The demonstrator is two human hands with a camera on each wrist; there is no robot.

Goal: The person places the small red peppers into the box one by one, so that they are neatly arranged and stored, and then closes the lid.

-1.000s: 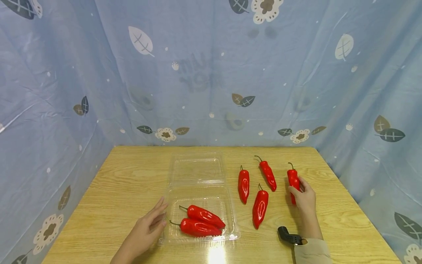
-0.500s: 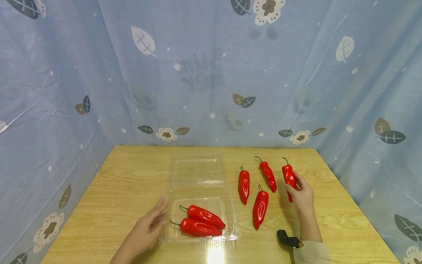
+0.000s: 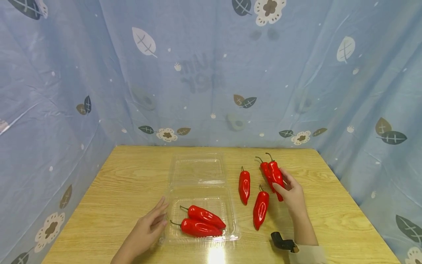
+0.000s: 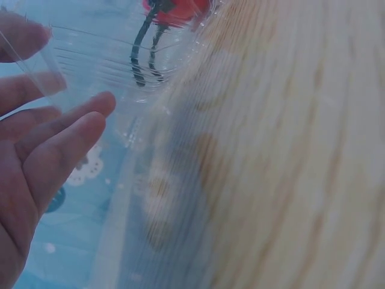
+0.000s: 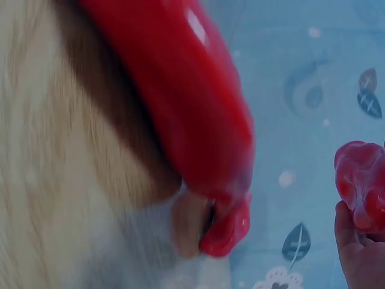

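Observation:
My right hand (image 3: 291,192) holds a long red chili pepper (image 3: 275,174) between thumb and fingers, its stem pointing away. In the head view this pepper overlaps another red pepper (image 3: 265,169) lying on the table. In the right wrist view, the hand (image 5: 361,256) with the held pepper (image 5: 361,183) appears at the right edge, and a nearer pepper (image 5: 192,102) fills the upper middle. My left hand (image 3: 146,227) is at the left edge of a clear plastic clamshell box (image 3: 232,216), its fingers relaxed against the wall. Two red peppers (image 3: 205,216) (image 3: 200,227) lie inside the box.
Two more peppers (image 3: 244,187) (image 3: 261,210) lie on the wooden table (image 3: 108,205) right of the box. The box's lid (image 3: 197,169) is folded back, away from me. A blue patterned curtain (image 3: 197,73) surrounds the table's back and sides. A black device (image 3: 282,242) sits at my right wrist.
My right hand has lifted its pepper and carried it left, from the right side of the table to beside the far pepper. The left hand and box have stayed put.

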